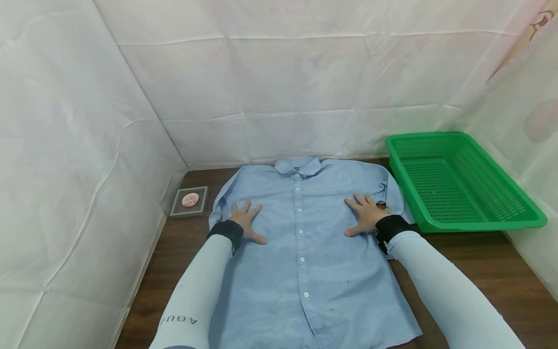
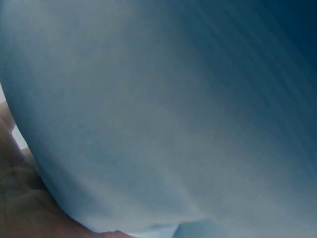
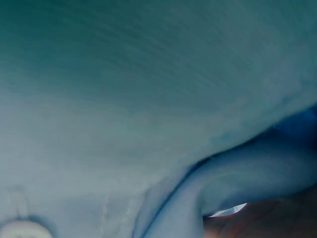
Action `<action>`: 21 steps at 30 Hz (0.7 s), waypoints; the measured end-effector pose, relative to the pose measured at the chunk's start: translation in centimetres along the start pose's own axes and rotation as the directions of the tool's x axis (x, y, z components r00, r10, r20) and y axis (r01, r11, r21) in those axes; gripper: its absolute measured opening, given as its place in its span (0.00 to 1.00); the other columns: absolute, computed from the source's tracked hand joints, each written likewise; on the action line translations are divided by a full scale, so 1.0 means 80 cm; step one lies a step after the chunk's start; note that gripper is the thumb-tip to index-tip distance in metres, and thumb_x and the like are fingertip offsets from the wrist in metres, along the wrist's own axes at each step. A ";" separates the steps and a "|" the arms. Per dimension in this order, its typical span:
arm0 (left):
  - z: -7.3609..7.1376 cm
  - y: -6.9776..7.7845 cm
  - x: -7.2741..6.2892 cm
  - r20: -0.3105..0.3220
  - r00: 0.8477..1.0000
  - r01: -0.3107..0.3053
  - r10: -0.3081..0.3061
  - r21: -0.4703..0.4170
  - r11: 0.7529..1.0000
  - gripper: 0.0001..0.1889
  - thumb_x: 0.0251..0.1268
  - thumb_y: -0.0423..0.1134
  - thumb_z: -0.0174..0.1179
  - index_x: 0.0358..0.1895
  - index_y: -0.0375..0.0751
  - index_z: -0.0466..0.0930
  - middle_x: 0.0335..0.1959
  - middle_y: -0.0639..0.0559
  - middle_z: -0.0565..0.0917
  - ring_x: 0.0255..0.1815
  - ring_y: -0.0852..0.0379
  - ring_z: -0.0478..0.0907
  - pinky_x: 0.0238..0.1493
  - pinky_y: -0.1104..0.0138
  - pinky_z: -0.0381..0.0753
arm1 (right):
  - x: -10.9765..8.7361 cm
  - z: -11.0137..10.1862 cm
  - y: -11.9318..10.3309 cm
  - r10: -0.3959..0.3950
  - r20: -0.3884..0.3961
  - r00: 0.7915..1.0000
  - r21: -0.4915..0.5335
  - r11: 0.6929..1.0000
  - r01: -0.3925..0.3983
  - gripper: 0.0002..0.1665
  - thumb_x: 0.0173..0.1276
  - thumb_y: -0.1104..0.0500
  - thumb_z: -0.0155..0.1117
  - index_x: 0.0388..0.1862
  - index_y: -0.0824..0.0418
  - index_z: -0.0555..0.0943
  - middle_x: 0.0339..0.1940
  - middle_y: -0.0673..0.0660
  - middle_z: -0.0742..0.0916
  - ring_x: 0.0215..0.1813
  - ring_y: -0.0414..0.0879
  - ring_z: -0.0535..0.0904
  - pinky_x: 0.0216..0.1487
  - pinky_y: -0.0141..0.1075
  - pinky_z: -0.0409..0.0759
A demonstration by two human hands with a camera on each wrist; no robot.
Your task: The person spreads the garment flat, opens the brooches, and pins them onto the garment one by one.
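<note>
A light blue button-up shirt lies front side up, its collar toward the back wall and a row of white buttons down its middle. On the left side of its chest rests my left hand, fingers spread. My right hand, also spread, lies flat on the opposite side by the chest pocket and sleeve. Blue cloth fills most of the left wrist view, with part of the palm at its lower left corner. In the right wrist view, folded cloth and a blurred white button show close up.
A green perforated plastic basket stands at the right, close to the shirt's sleeve. At the left on the brown wooden table sits a small square grey-framed item with a round pinkish centre. White sheeting surrounds the table.
</note>
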State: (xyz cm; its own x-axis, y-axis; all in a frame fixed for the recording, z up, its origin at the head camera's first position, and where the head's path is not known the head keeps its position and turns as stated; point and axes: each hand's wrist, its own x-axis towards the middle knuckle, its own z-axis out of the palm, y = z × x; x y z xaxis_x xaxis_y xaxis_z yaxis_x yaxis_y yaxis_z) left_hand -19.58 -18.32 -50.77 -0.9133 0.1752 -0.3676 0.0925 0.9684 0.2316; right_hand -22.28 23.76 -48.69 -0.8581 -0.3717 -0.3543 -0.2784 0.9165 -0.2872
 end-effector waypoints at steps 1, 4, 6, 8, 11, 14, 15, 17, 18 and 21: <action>-0.002 0.002 -0.002 0.003 1.000 0.002 -0.002 -0.004 1.000 0.69 0.22 0.77 0.70 0.77 0.60 0.46 0.78 0.42 0.41 0.71 0.22 0.29 0.59 0.30 0.56 | 0.000 0.002 0.001 -0.017 -0.013 1.000 0.003 1.000 0.017 0.69 0.46 0.27 0.70 0.78 0.55 0.51 0.78 0.65 0.49 0.75 0.70 0.37 0.53 0.80 0.47; -0.009 0.011 -0.010 0.011 1.000 0.019 -0.019 0.000 1.000 0.68 0.24 0.75 0.71 0.77 0.60 0.47 0.78 0.42 0.42 0.72 0.24 0.30 0.56 0.27 0.55 | -0.011 0.003 0.002 -0.084 -0.085 0.993 0.024 0.996 0.086 0.64 0.51 0.31 0.71 0.77 0.59 0.55 0.76 0.69 0.52 0.74 0.72 0.42 0.56 0.77 0.50; -0.012 0.019 -0.013 -0.014 1.000 0.014 -0.013 0.041 0.999 0.66 0.26 0.76 0.70 0.77 0.60 0.49 0.78 0.42 0.44 0.73 0.26 0.33 0.55 0.25 0.53 | -0.027 0.001 0.001 -0.143 -0.165 0.976 0.021 0.989 0.148 0.57 0.55 0.36 0.71 0.75 0.64 0.59 0.74 0.73 0.57 0.72 0.73 0.49 0.59 0.73 0.55; -0.013 0.029 -0.014 -0.061 0.998 -0.004 0.010 0.092 0.996 0.65 0.28 0.77 0.68 0.77 0.60 0.51 0.77 0.42 0.47 0.74 0.28 0.36 0.54 0.24 0.51 | -0.049 -0.003 -0.001 -0.172 -0.257 0.951 0.003 0.984 0.179 0.49 0.60 0.43 0.70 0.71 0.67 0.64 0.69 0.75 0.64 0.68 0.72 0.58 0.59 0.68 0.62; -0.015 0.054 -0.013 -0.155 0.985 -0.053 0.078 0.159 0.986 0.63 0.29 0.79 0.66 0.76 0.58 0.54 0.76 0.41 0.53 0.74 0.31 0.43 0.57 0.26 0.50 | -0.084 -0.010 -0.002 -0.183 -0.388 0.904 -0.066 0.983 0.170 0.37 0.62 0.49 0.70 0.63 0.70 0.72 0.56 0.74 0.76 0.54 0.67 0.74 0.49 0.57 0.75; -0.017 0.091 -0.016 -0.182 0.974 -0.105 0.136 0.166 0.980 0.61 0.32 0.78 0.65 0.76 0.58 0.55 0.76 0.42 0.54 0.75 0.33 0.45 0.59 0.28 0.52 | -0.115 -0.011 0.000 -0.129 -0.453 0.882 -0.083 0.991 0.102 0.25 0.62 0.52 0.69 0.48 0.69 0.75 0.35 0.65 0.81 0.31 0.55 0.79 0.28 0.46 0.76; -0.015 0.102 -0.017 -0.175 0.972 -0.128 0.156 0.160 0.979 0.61 0.32 0.78 0.65 0.76 0.58 0.54 0.76 0.43 0.54 0.75 0.34 0.45 0.59 0.29 0.53 | -0.123 -0.010 0.001 -0.110 -0.458 0.882 -0.081 0.993 0.082 0.22 0.62 0.52 0.69 0.44 0.68 0.75 0.28 0.61 0.80 0.24 0.51 0.76 0.22 0.43 0.73; -0.009 0.124 -0.020 -0.140 0.972 -0.171 0.191 0.142 0.975 0.61 0.33 0.78 0.65 0.76 0.59 0.53 0.77 0.43 0.52 0.75 0.35 0.44 0.59 0.30 0.55 | -0.136 -0.005 0.004 -0.064 -0.436 0.898 -0.049 0.998 0.047 0.20 0.63 0.50 0.69 0.36 0.64 0.74 0.18 0.54 0.76 0.16 0.46 0.69 0.17 0.39 0.66; -0.005 0.134 -0.021 -0.113 0.973 -0.187 0.203 0.135 0.973 0.62 0.32 0.78 0.65 0.76 0.60 0.52 0.77 0.44 0.50 0.76 0.36 0.43 0.59 0.30 0.56 | -0.140 -0.002 0.005 -0.048 -0.417 0.908 -0.037 0.999 0.036 0.19 0.63 0.49 0.68 0.34 0.63 0.74 0.15 0.52 0.72 0.14 0.44 0.66 0.16 0.37 0.63; 0.008 0.153 -0.021 -0.044 0.974 -0.214 0.221 0.127 0.969 0.64 0.29 0.78 0.66 0.77 0.63 0.49 0.78 0.46 0.46 0.76 0.37 0.41 0.57 0.30 0.59 | -0.143 0.011 0.007 -0.026 -0.351 0.936 -0.017 1.000 0.021 0.20 0.63 0.46 0.67 0.34 0.62 0.76 0.13 0.49 0.70 0.13 0.42 0.65 0.15 0.37 0.63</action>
State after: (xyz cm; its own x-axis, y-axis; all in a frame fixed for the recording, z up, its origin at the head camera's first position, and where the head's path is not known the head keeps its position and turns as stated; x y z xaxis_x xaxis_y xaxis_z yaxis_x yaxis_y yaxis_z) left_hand -16.64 -6.67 -47.93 -0.8869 0.3765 -0.2677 0.3349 0.9232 0.1888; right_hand -12.29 28.42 -45.58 -0.9474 -0.3197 -0.0120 -0.3038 0.9109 -0.2791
